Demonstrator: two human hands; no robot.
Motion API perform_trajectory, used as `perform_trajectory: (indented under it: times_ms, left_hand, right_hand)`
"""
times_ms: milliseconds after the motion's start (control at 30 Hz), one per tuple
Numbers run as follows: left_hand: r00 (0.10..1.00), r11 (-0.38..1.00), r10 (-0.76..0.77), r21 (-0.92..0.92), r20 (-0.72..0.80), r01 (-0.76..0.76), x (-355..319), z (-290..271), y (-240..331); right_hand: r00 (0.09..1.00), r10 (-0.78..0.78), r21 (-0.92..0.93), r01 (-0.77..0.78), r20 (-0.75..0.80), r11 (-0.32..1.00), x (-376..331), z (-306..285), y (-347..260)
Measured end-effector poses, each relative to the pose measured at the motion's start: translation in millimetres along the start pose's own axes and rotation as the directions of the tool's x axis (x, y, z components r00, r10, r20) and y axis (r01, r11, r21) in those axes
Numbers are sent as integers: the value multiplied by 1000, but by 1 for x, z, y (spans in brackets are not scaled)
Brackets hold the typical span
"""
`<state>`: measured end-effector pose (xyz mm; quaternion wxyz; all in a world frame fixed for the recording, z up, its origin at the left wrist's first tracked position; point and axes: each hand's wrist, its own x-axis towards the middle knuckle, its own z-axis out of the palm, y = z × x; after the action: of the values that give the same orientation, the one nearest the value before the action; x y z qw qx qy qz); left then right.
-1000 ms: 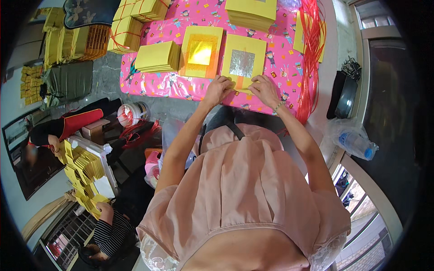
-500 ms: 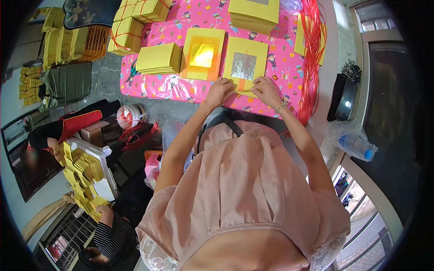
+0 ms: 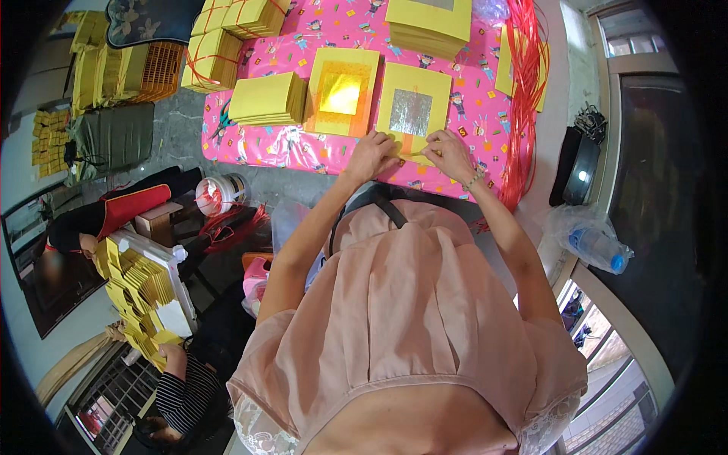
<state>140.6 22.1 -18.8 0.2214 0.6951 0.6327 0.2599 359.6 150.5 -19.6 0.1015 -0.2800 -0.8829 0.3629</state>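
A yellow paper sheet [image 3: 394, 91] with a silver square lies on the pink patterned tablecloth, close to the table's near edge. Its near end is bent up in a narrow fold, and an orange strip shows just beyond that fold. My left hand [image 3: 371, 157] is closed on the left end of the fold, fingertips pressed together. At the other end my right hand [image 3: 452, 157] pinches the fold between thumb and fingers. Left of this sheet sits a stack of yellow paper [image 3: 373, 64] whose top sheet bears a gold square inside an orange border.
Yellow stacks [image 3: 267, 98] stand farther left, beside teal-handled scissors [image 3: 224, 117] and red-tied bundles [image 3: 212, 57]. Another tall stack [image 3: 428, 26] is at the back. Red plastic strands [image 3: 522, 114] hang over the table's right side. At lower left, other people handle yellow paper pieces [image 3: 144, 280].
Both hands stay on the sheet's near fold, with only slight finger movement. The whole view has shifted a little.
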Motion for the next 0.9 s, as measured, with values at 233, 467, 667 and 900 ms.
perform_trajectory:
  times_ms: [233, 467, 667, 900]
  left_hand:
    - [1000, 985, 8, 174, 15, -11, 3, 14, -3]
    - [997, 955, -4, 295, 82, -20, 14, 10, 2]
    - [980, 976, -103, 205, 170, 67, 35, -14, 13]
    - [972, 960, 199, 223, -125, -168, 45, -17, 19]
  right_hand:
    - [1000, -5, 5, 5, -15, 1000, 0, 0, -1]
    - [989, -111, -118, 98, -102, 988, -10, -1, -14]
    - [997, 65, -57, -63, 28, 996, 19, -25, -9]
    - [978, 167, 43, -173, 124, 984, 80, -61, 19]
